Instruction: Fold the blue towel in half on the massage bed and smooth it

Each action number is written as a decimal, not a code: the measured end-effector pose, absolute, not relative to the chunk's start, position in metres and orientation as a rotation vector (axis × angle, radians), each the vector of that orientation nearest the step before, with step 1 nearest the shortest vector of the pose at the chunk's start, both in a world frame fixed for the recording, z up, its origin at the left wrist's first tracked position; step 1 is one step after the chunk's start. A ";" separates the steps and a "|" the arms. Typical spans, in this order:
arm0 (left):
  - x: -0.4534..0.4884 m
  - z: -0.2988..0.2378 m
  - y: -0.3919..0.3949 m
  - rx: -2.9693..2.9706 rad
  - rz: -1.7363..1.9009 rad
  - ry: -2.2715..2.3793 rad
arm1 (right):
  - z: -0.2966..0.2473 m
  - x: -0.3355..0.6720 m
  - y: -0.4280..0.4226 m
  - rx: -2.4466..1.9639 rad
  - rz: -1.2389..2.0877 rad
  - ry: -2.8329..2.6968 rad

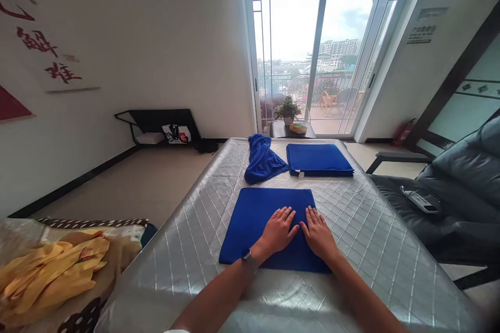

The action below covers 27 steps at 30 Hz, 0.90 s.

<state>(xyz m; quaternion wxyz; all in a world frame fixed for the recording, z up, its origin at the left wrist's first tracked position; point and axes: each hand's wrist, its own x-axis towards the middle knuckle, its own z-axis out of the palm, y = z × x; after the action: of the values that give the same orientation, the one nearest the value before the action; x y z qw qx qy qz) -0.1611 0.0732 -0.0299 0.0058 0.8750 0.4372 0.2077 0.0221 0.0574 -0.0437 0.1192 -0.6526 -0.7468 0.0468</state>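
Note:
A folded blue cloth (pixel 250 229) lies flat in front of me on a silver quilted mattress (pixel 203 218). My left hand (pixel 278 229) rests palm down on the cloth, right of its middle, fingers stretched out. Beside it, my right hand (pixel 317 230) is also laid flat, near the cloth's right edge, with the two thumbs close together. Farther back is a neat stack of folded blue cloths (pixel 319 158) with a small white tag at its front edge. Left of that stack sits a crumpled blue cloth (pixel 263 160).
Yellow clothing (pixel 58 270) is heaped at the lower left. A dark leather chair (pixel 449 197) stands on the right with a power strip (pixel 420 199) on its seat. Behind the mattress, a small table (pixel 279 130) carries a potted plant (pixel 288 109) before the glass doors.

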 end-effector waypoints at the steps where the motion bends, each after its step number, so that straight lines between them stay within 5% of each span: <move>1: -0.158 -0.029 0.072 2.745 0.654 1.374 | -0.047 0.022 0.057 -1.930 0.117 -2.197; 9: -0.145 -0.035 0.065 2.776 0.494 1.313 | -0.046 0.022 0.057 -1.951 0.088 -2.227; 20: -0.299 -0.044 0.039 2.446 0.261 1.895 | -0.044 0.021 0.058 -1.962 0.060 -2.209; 27: -0.312 -0.048 0.033 2.421 0.318 1.902 | -0.032 0.018 0.030 -1.867 -0.100 -2.252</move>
<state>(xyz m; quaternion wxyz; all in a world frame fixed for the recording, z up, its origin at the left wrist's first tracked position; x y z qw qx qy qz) -0.3116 0.0332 -0.0480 0.0234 0.7820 0.6143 0.1026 0.0183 0.0298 -0.0321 0.1070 -0.6342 -0.7650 -0.0341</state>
